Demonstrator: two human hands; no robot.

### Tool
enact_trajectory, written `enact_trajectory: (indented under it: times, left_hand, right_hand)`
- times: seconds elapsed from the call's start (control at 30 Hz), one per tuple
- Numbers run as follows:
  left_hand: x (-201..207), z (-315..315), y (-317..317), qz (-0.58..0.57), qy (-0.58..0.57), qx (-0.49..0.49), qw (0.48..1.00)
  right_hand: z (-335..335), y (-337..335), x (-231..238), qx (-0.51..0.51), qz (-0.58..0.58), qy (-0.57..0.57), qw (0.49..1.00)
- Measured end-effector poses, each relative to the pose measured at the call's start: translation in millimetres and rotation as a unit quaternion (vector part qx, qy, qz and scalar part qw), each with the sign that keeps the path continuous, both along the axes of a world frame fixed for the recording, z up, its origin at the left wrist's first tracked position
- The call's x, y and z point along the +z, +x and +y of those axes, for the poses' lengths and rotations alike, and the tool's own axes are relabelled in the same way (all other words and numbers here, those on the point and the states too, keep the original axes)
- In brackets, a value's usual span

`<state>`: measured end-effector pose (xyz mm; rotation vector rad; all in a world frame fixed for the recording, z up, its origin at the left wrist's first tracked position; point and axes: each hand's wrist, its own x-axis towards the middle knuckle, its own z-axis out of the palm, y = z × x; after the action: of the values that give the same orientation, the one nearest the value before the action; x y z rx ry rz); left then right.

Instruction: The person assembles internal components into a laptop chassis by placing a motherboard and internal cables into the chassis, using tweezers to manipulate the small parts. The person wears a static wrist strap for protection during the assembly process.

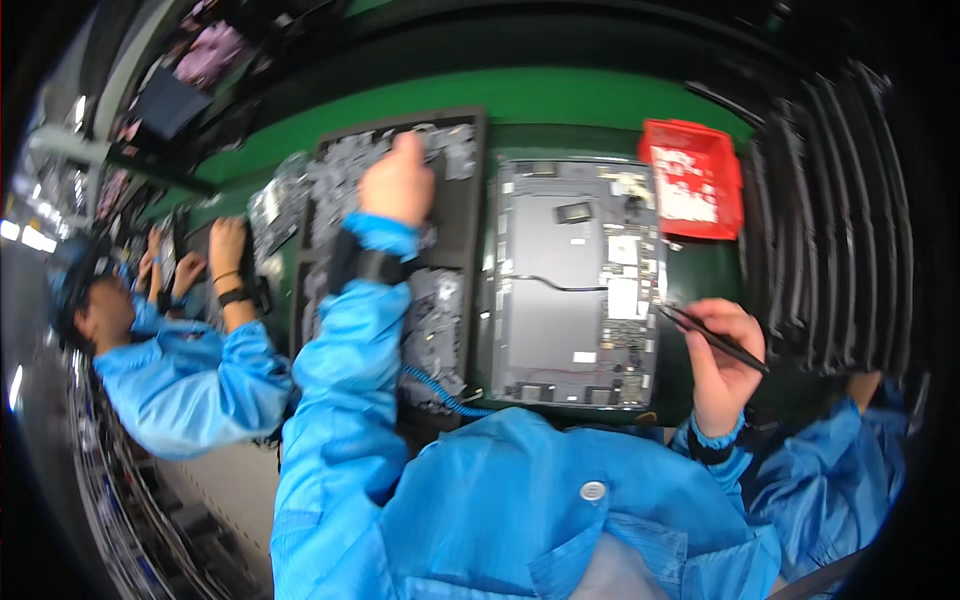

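My left hand (398,185) is over the dark foam tray (478,200), among many small grey pieces (345,180); motion blurs it and its fingertips are hidden. In my right hand (728,365) a pair of black tweezers (715,340) is gripped, tips pointing up-left toward the edge of a circuit board (628,300). That board runs along the right side of an opened, flat grey device housing (550,345) in front of me. A small dark rectangular piece (574,212) lies on the housing's upper part. A thin black cable (548,284) crosses its middle to the board.
A red bin (738,190) with white scraps stands beyond the housing's right corner. Black stacked trays (830,230) line the right side. A coiled blue cord (440,393) runs by the foam tray. Co-workers in blue sit left (190,390) and right (830,475). Clear plastic bags (280,205) lie left.
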<state>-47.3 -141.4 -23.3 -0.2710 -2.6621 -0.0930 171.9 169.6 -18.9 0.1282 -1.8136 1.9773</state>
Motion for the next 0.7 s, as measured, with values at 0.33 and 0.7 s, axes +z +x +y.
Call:
enact_trajectory:
  times: [0.33,0.7]
  left_hand:
    - [65.4,18.4,54.6,-0.307,0.493,-0.238,0.779]
    - [49.8,129.3,56.7,-0.196,0.355,-0.391,0.826]
  right_hand:
    - [-11.4,-50.9,-28.6,-0.136,0.023,0.068,0.988]
    - [-14.3,-59.9,-28.9,-0.181,0.051,0.198,0.962]
